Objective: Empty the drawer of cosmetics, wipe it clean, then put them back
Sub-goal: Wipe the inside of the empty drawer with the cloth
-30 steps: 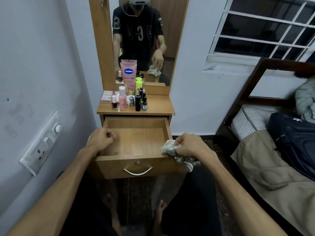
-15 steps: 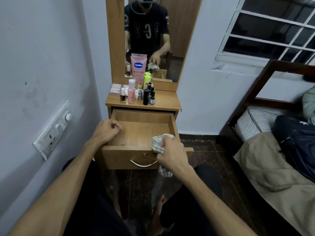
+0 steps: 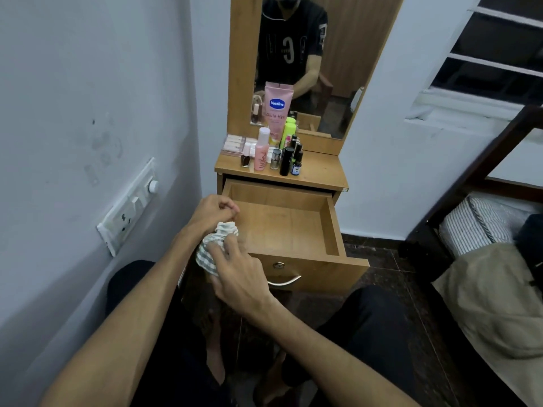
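Note:
The wooden drawer (image 3: 332, 227) of the dressing table is pulled out and holds nothing. Several cosmetics stand on the tabletop above it, among them a pink Vaseline tube (image 3: 277, 105), a pink bottle (image 3: 262, 151), a green bottle (image 3: 288, 131) and a black tube (image 3: 286, 161). A striped grey-white cloth (image 3: 210, 248) is bunched at the drawer's front left corner. My left hand (image 3: 213, 214) pinches its top, fingers closed. My right hand (image 3: 239, 277) presses on the cloth from the front and covers part of it and of the drawer front.
A mirror (image 3: 311, 60) rises behind the cosmetics. A wall switch panel (image 3: 129, 205) sits to the left, close to my left arm. A bed (image 3: 493, 259) with a dark wooden frame stands to the right. My legs and dark floor tiles (image 3: 379, 268) lie below the drawer.
My right hand has carried the cloth from the drawer's right front across to its left front corner. My left hand now pinches the cloth. The view has shifted so the table sits further right.

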A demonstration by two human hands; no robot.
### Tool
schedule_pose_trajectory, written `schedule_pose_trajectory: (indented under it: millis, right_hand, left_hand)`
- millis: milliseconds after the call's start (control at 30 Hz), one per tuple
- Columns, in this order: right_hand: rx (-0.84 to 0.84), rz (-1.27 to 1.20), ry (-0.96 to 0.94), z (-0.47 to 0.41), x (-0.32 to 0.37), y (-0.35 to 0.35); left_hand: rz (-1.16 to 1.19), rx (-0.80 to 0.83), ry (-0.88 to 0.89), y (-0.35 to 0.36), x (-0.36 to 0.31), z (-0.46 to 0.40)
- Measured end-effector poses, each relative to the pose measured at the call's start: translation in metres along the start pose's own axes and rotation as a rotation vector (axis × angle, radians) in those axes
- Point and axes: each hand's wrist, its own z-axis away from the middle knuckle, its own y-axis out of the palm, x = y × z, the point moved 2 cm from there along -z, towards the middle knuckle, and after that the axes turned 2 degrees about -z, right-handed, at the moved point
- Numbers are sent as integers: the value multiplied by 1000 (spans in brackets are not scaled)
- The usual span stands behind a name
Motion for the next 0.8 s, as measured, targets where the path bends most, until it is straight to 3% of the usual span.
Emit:
schedule_pose_trajectory:
  millis: [233, 433, 667, 800]
  right_hand:
    - [57, -13, -165, 19, -15, -7]
    - [-91, 9, -333, 19, -17, -3]
    - [128, 301, -393, 24, -24, 59]
    - [283, 425, -375, 45, -50, 60]
  left_hand:
    - [8, -1, -24, 2, 3, -3]
    - [-19, 79, -74, -2, 0, -6]
    - [-230, 121, 23, 6, 4, 5]
    - [-314, 163, 64, 11, 0, 7]
